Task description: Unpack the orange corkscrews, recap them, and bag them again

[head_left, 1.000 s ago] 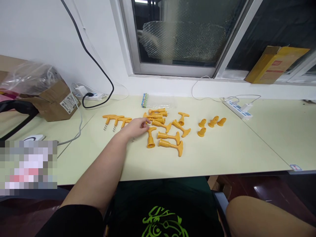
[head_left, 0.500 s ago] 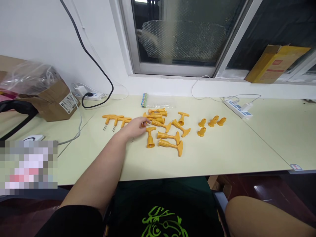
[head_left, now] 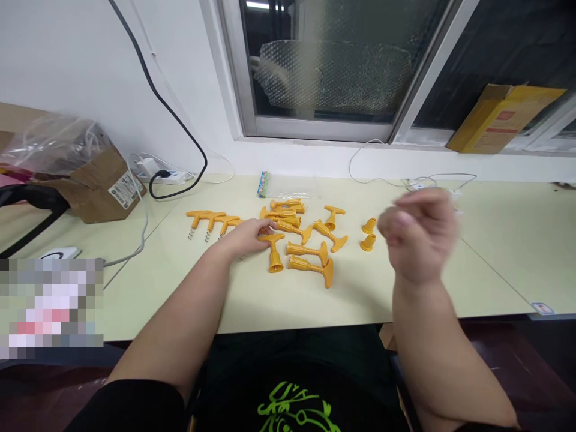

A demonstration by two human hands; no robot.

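Observation:
My left hand (head_left: 252,235) rests on the table with its fingers curled, touching the handle end of a yellow T-handled corkscrew (head_left: 275,259) with a bell-shaped sleeve; anything inside the fingers is hidden. To its right lie several similar sleeved corkscrews (head_left: 309,267), and behind it a small pile of them (head_left: 285,213). On its left are corkscrews without sleeves (head_left: 211,219), their metal spirals bare. My right hand (head_left: 420,234), smeared by motion, is raised over the right side with bent fingers; I cannot make out whether it holds anything. Two loose yellow sleeves (head_left: 368,242) show beside it.
A clear plastic bag (head_left: 290,187) lies behind the pile. On the left stand a cardboard box (head_left: 96,186) and a power strip (head_left: 177,177) with a black cable (head_left: 180,123). Another power strip (head_left: 420,185) is partly hidden behind my right hand. A window (head_left: 333,78) is ahead.
My right hand has come into view from the lower right and now covers some of the loose sleeves. My left hand has shifted slightly, touching the near corkscrew's handle.

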